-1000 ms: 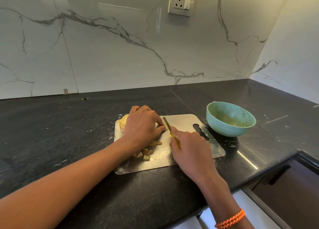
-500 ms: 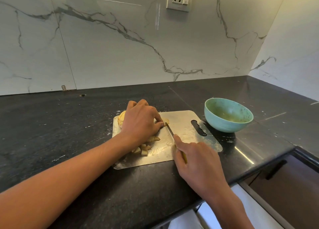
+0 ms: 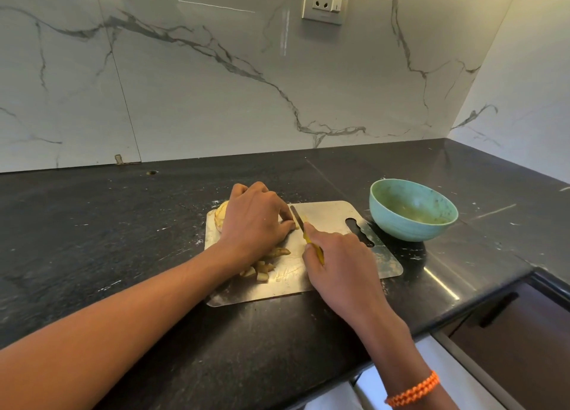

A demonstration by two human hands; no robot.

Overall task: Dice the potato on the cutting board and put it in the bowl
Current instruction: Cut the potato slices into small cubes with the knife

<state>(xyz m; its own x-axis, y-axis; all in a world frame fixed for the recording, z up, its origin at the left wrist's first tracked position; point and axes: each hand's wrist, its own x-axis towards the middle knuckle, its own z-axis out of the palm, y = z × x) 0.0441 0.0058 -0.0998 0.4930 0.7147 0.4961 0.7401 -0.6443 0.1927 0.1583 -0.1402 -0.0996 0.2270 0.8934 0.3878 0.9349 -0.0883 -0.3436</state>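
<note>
Currently left hand (image 3: 257,216) curls over potato (image 3: 221,215) on steel cutting board (image 3: 327,213), black worktop (image 3: 92,240). Right hand (image 3: 340,273) grips yellow-handled knife (image 3: 303,229), blade beside left fingertips. Diced pieces (image 3: 262,269) lie near board's front. Bowl (image 3: 411,209) stands right of board.

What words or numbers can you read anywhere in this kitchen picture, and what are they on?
None: no word, number or brand can be read anywhere.
Wall socket: bare plate, no lettering to be seen.
Green bowl: only dark specks, no print.
Metal cutting board: scratches and smears, no logo.
Knife in the right hand: no marking visible.
Orange bracelet: plain beads.
</note>
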